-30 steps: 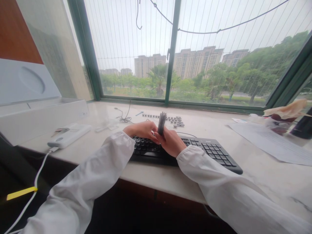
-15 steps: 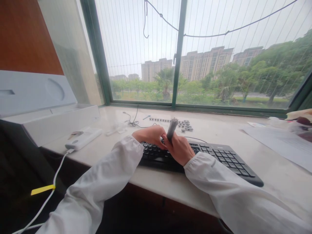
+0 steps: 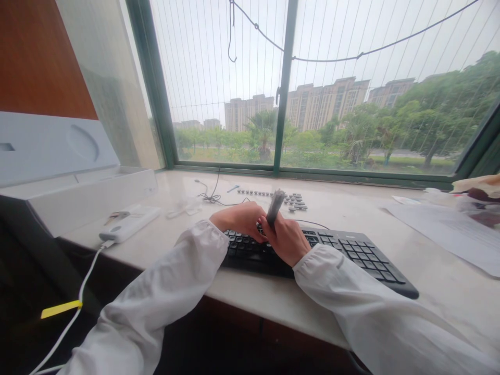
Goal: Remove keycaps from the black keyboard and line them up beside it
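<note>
A black keyboard (image 3: 363, 260) lies at the front of the pale counter, partly covered by my hands. My right hand (image 3: 289, 240) is closed around a grey brush-like tool (image 3: 276, 204), whose frayed, bristly-looking end points up. Its lower end is hidden behind my fingers. My left hand (image 3: 240, 219) arches over the keyboard's left-middle keys, fingers bent down and touching or nearly touching my right hand. Its fingertips are hidden, so what they pinch cannot be made out. Behind my hands, loose keycaps (image 3: 297, 202) sit in a row and a small cluster.
On the left are an opened white box (image 3: 97, 192) and a white power bank (image 3: 130, 223) with a cable (image 3: 86, 276). A dark cable (image 3: 211, 198) coils near the window. Papers (image 3: 441, 229) and plastic bags (image 3: 476, 200) lie at the right.
The view has shifted slightly, so the scene sits a little further left. Both hands and the brush-like tool keep nearly the same pose over the keyboard.
</note>
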`<action>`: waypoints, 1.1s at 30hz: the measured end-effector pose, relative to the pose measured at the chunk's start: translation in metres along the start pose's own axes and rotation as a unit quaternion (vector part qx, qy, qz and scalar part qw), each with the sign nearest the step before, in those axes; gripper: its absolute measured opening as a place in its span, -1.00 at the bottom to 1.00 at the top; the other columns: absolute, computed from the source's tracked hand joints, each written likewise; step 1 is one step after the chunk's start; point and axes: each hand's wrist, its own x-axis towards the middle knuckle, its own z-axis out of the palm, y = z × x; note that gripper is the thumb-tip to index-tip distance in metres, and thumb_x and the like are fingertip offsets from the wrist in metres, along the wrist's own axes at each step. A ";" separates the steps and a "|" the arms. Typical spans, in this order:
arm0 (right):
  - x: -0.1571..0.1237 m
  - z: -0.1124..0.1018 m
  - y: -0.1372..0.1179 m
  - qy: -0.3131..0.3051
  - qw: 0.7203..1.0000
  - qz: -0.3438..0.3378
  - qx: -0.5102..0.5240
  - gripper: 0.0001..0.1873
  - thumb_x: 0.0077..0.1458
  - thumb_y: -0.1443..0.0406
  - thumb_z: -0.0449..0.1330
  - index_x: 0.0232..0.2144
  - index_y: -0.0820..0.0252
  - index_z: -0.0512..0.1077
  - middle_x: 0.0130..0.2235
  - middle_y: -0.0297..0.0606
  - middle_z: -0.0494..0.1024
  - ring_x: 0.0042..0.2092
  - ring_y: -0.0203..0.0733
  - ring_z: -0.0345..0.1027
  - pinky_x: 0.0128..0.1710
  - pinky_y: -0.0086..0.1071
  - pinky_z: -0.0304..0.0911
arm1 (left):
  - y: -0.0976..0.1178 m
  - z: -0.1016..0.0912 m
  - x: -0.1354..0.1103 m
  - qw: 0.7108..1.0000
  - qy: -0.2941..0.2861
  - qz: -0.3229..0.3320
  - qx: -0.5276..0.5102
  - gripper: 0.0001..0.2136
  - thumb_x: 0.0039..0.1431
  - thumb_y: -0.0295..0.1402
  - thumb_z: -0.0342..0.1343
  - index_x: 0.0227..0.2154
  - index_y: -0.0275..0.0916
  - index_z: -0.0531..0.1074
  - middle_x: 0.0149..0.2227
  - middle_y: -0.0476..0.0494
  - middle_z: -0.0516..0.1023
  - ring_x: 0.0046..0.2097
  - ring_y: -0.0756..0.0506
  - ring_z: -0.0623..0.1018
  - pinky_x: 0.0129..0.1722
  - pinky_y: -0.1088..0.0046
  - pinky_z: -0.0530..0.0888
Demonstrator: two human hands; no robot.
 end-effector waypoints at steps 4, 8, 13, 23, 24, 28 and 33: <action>-0.001 -0.001 0.000 0.031 0.999 -0.012 0.015 -0.65 0.29 0.12 -0.14 -0.20 0.26 0.28 -0.50 -0.23 0.51 -0.50 -0.15 0.39 -0.52 -0.40 -0.02 | -0.004 0.002 -0.001 0.999 0.015 -0.002 -0.029 -0.86 -0.17 -0.31 0.27 -0.57 -0.30 0.51 -0.65 0.05 0.41 -0.56 0.07 0.33 -0.55 0.57 0.20; 0.000 -0.003 -0.003 0.091 0.995 -0.019 0.046 -0.64 0.28 0.13 -0.17 -0.20 0.27 0.27 -0.50 -0.21 0.51 -0.48 -0.15 0.40 -0.51 -0.41 0.04 | -0.007 0.005 -0.001 0.998 0.019 -0.009 -0.053 -0.87 -0.17 -0.29 0.28 -0.54 -0.25 0.56 -0.62 0.05 0.48 -0.51 0.04 0.43 -0.50 0.59 0.29; 0.007 -0.012 0.004 0.113 0.992 0.047 0.012 -0.62 0.25 0.13 -0.15 -0.22 0.28 0.32 -0.57 -0.25 0.46 -0.54 -0.17 0.33 -0.52 -0.39 -0.04 | -0.012 0.010 -0.002 0.997 0.026 0.000 -0.074 -0.86 -0.11 -0.32 0.24 -0.43 -0.20 0.58 -0.52 0.05 0.56 -0.37 0.00 0.55 -0.35 0.59 0.40; 0.019 -0.021 0.024 -0.024 0.979 0.162 0.122 -0.70 0.14 0.17 0.00 -0.47 0.20 0.42 -0.48 -0.25 0.51 -0.43 -0.23 0.31 -0.45 -0.43 0.02 | -0.009 0.008 -0.001 0.986 0.154 0.001 -0.057 -0.83 -0.05 -0.40 0.18 -0.32 -0.23 0.47 -0.37 -0.04 0.60 -0.27 -0.05 0.60 -0.29 0.53 0.48; 0.020 -0.020 0.025 -0.051 0.974 0.157 0.153 -0.70 0.14 0.19 0.01 -0.50 0.21 0.42 -0.48 -0.25 0.51 -0.43 -0.24 0.32 -0.44 -0.44 0.05 | -0.009 0.009 0.000 0.985 0.159 -0.003 -0.058 -0.83 -0.05 -0.40 0.18 -0.33 -0.24 0.46 -0.39 -0.03 0.59 -0.31 -0.03 0.60 -0.33 0.54 0.48; 0.020 -0.022 0.026 -0.089 0.964 0.152 0.202 -0.67 0.16 0.21 0.00 -0.48 0.23 0.46 -0.56 -0.29 0.47 -0.44 -0.24 0.33 -0.43 -0.45 0.12 | -0.008 0.012 0.001 0.985 0.161 -0.008 -0.065 -0.83 -0.04 -0.43 0.16 -0.31 -0.25 0.43 -0.39 -0.02 0.58 -0.43 0.03 0.57 -0.44 0.60 0.45; 0.019 -0.020 0.026 -0.084 0.969 0.142 0.182 -0.67 0.17 0.14 0.04 -0.40 0.23 0.49 -0.52 -0.28 0.51 -0.42 -0.21 0.38 -0.42 -0.45 0.14 | -0.004 0.013 0.002 0.979 0.193 -0.008 -0.065 -0.84 -0.04 -0.44 0.14 -0.33 -0.25 0.43 -0.41 0.01 0.55 -0.48 0.07 0.53 -0.48 0.62 0.41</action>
